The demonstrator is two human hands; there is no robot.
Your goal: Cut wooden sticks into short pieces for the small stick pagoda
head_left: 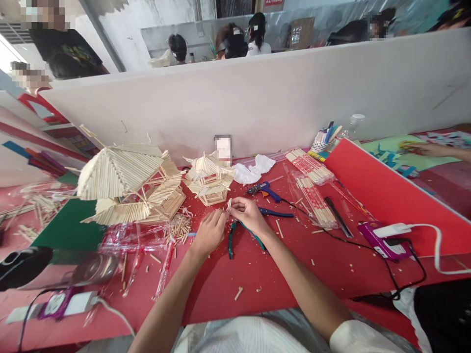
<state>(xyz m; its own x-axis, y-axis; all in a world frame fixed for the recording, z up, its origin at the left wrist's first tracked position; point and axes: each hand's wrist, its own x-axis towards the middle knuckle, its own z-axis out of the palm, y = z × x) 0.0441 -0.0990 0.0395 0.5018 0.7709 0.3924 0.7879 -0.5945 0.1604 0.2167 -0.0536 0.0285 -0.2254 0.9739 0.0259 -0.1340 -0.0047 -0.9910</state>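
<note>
My right hand (247, 214) pinches a short wooden stick (230, 203), which points upward above the red table. Close against it is my left hand (211, 228), its fingertips pressed together; whatever they grip is too small to make out. Just beyond my hands stands a small pavilion model made of wooden sticks (208, 184). A larger stick pavilion (121, 176) is farther left on a green board. Teal-handled pliers (231, 240) lie partly under my right wrist, with a dark blue-handled tool (276, 213) beside it.
A blue glue gun (270, 190) and crumpled white tissue (253, 169) lie behind my right hand. Packs of chopsticks (316, 201), a black marker-like rod (337, 215) and a purple power strip (384, 240) are at right. Cut stick pieces (179, 228) and plastic wrappers sit left. A white partition (243, 103) borders the back.
</note>
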